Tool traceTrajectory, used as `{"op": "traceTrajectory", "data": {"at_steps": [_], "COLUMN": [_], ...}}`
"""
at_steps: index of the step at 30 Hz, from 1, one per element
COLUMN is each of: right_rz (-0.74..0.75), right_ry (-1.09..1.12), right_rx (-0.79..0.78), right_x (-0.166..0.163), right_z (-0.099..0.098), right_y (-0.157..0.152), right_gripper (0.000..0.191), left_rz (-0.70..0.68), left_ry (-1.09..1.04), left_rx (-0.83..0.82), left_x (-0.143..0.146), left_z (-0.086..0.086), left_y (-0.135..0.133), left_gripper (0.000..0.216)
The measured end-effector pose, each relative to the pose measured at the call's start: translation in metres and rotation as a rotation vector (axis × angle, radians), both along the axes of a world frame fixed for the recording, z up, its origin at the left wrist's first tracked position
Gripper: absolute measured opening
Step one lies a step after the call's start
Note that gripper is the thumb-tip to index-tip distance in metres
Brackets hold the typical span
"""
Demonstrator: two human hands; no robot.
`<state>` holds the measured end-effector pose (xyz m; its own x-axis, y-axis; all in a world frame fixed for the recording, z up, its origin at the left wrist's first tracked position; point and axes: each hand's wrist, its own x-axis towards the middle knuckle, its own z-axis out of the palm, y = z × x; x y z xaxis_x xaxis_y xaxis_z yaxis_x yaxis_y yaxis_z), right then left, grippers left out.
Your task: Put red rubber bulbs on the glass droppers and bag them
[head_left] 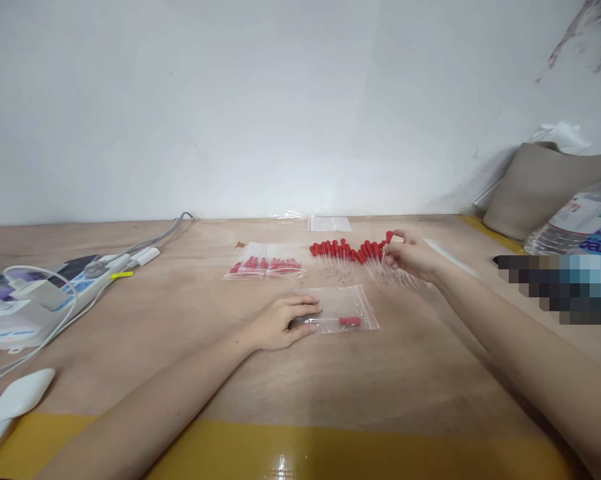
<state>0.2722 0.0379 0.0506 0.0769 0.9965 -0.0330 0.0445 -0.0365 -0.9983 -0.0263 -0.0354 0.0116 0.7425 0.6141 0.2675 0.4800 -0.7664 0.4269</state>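
My left hand rests on the table with its fingers pinching the open left end of a small clear zip bag; one red-capped glass dropper lies inside it. My right hand is further back, fingers pinched on a red-capped dropper lifted from a row of several loose droppers spread on the wooden table.
Filled bags of droppers lie left of the loose row. Empty clear bags sit by the white wall. A power strip with cables and a white charger are at left. A grey bag and water bottle stand at right.
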Motion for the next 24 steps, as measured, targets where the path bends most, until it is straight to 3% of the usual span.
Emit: {"op": "traceTrajectory", "data": {"at_steps": [4, 11, 16, 20, 24], "right_rz": [0.091, -0.146, -0.166, -0.060, 0.016], "right_ry": [-0.033, -0.019, 0.130, 0.311, 0.368], "right_rx": [0.089, 0.243, 0.185, 0.098, 0.014], "right_x": [-0.014, -0.012, -0.016, -0.029, -0.035], "right_z": [-0.017, -0.049, -0.054, -0.056, -0.054], "right_y": [-0.038, -0.047, -0.052, -0.063, -0.071], "right_gripper": [0.084, 0.063, 0.052, 0.036, 0.033], "left_rz": [0.001, -0.010, -0.010, -0.012, 0.004], "left_ry": [0.015, -0.003, 0.000, -0.007, -0.009], "left_rx": [0.002, 0.005, 0.002, 0.008, 0.003], "left_x": [0.000, -0.001, -0.002, -0.001, 0.000], "left_z": [0.000, -0.002, -0.002, -0.001, 0.000], "left_y": [0.000, 0.001, 0.002, 0.001, 0.000], "left_gripper": [0.039, 0.038, 0.038, 0.040, 0.046]}}
